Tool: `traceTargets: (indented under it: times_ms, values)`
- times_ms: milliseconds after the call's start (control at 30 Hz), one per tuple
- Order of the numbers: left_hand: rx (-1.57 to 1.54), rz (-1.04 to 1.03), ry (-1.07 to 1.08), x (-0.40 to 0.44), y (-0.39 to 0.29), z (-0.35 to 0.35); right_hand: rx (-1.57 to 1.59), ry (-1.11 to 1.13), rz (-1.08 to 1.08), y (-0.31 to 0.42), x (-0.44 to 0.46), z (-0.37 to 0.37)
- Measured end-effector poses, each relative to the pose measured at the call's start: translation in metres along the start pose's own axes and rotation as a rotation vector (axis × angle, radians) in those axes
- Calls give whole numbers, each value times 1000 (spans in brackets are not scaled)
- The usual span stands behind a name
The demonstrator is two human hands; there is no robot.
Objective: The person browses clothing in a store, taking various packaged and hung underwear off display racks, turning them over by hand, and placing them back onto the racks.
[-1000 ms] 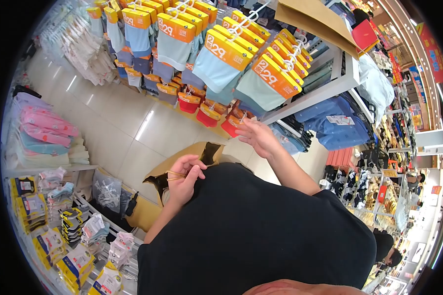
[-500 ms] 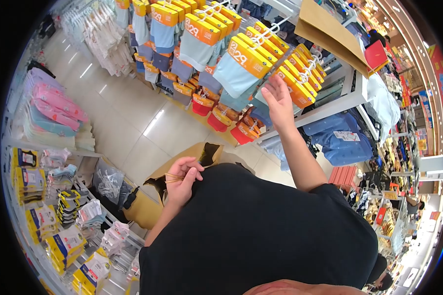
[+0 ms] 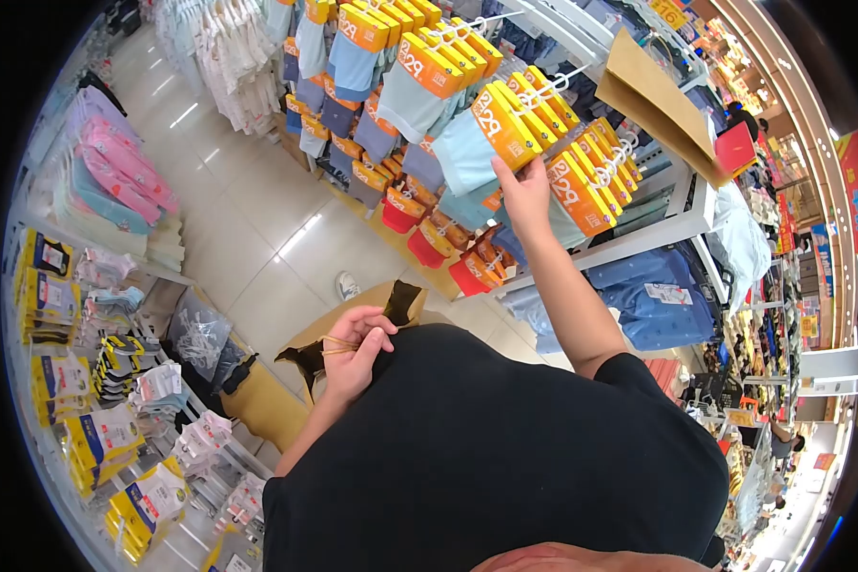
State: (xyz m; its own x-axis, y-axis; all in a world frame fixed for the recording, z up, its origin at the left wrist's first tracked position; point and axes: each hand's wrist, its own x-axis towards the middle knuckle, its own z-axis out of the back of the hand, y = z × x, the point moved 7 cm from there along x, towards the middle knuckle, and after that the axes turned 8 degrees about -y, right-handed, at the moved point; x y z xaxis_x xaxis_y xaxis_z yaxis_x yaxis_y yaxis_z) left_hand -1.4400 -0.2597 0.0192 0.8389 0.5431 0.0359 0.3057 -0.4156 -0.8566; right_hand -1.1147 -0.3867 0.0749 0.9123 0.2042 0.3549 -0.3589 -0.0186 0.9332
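My right hand (image 3: 526,198) reaches up to the hanging rack, with its thumb and fingers at the lower edge of the orange-and-yellow card on a pack of light blue underwear (image 3: 467,157). The fingertips behind the card are partly hidden. Beside that hand hangs another row of orange-and-yellow carded packs (image 3: 582,195) on white hooks. My left hand (image 3: 353,355) is held in front of my body, its fingers curled in towards the thumb. Thin tan rubber bands (image 3: 334,345) loop round it. Below that hand stands an open cardboard box (image 3: 300,336).
A brown cardboard sheet (image 3: 653,105) leans at the top of the white rack frame (image 3: 629,234). Blue shorts (image 3: 653,300) hang beneath. On the left are a shelf of yellow sock packs (image 3: 100,443) and folded pink clothes (image 3: 129,167). A shoe (image 3: 347,285) shows on the tiled floor.
My right hand has moved slightly left and closed at the lower edge of the light blue underwear's card. My left hand stays about where it was. A shoe has come into view.
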Motion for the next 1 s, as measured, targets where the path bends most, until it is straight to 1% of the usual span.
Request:
traceTargets:
  times_ms: [100,200,300,333,433,467,567,633,667,700,733,767,800,833,867,900,1000]
  values:
    - [24,-17,-17,-2,-4,0,153,-99,-149,-18,11,-2]
    - [38,-33,-29,-5,-10,2,242,-67,-405,-28,16,0]
    - [56,-28,-38,-7,-15,6,148,-13,-512,-22,11,-1]
    - [60,-25,-38,-7,-15,7,212,17,-556,-18,9,-2]
    - [49,-31,-30,-3,-15,8,429,25,-514,4,6,-4]
    - [37,-33,-28,-2,-13,7,482,37,-531,10,3,-3]
    - [26,-37,38,4,-5,6,567,102,-482,42,-18,-11]
    - [61,-28,57,11,-2,-1,552,187,-414,53,-47,-28]
    - [86,-21,57,16,-1,-5,436,244,-304,60,-67,-37]
    - [39,-91,29,22,-5,-9,277,400,-175,65,-89,-48]
    - [-4,-159,1,28,-9,-13,129,554,117,89,-109,-64]
    - [-45,-230,-26,27,-14,-11,42,738,323,107,-133,-77]
    - [29,56,77,22,1,1,-124,968,634,121,-156,-91]
    - [-69,84,52,21,4,12,-132,1120,733,138,-167,-106]
    - [-168,110,26,21,6,21,-112,1104,697,130,-165,-106]
    - [-351,173,52,21,10,24,-98,1085,660,124,-162,-105]
    - [-206,267,-108,25,19,43,-132,950,625,121,-142,-100]
